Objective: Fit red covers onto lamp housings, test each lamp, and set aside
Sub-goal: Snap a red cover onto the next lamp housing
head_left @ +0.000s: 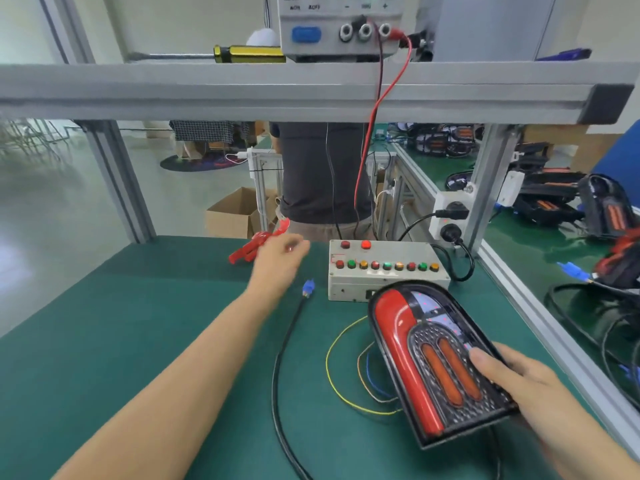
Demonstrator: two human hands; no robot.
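- The right hand (519,379) grips the black arch-shaped lamp housing (446,362) at its near right edge, thumb laid over the patterned face, holding it tilted above the green tabletop (138,306).
- One glossy red curved cover (401,355) already sits along the housing's left side; the right side next to the two orange strips shows bare reflective interior, so by my reading a second cover is wanted there.
- The left hand (280,261) reaches far across to the loose red plastic covers (256,244) lying at the back edge of the tabletop. It is blurred; the fingers seem to touch or close on one piece, but I cannot tell whether they have it pinched.
- To do this step well: take a single cover, lifting it by its edges so the glossy face stays clean, and check that its curve matches the open side before bringing it over.
- Keep the housing steady and tilted toward the incoming hand, thumb clear of the open seat.
- The thin yellow, blue and brown wires (346,368) trail beneath the housing; keep them from snagging.
- The grey test box with coloured buttons (384,268) and the black cable with a blue plug (308,287) wait nearby for testing.
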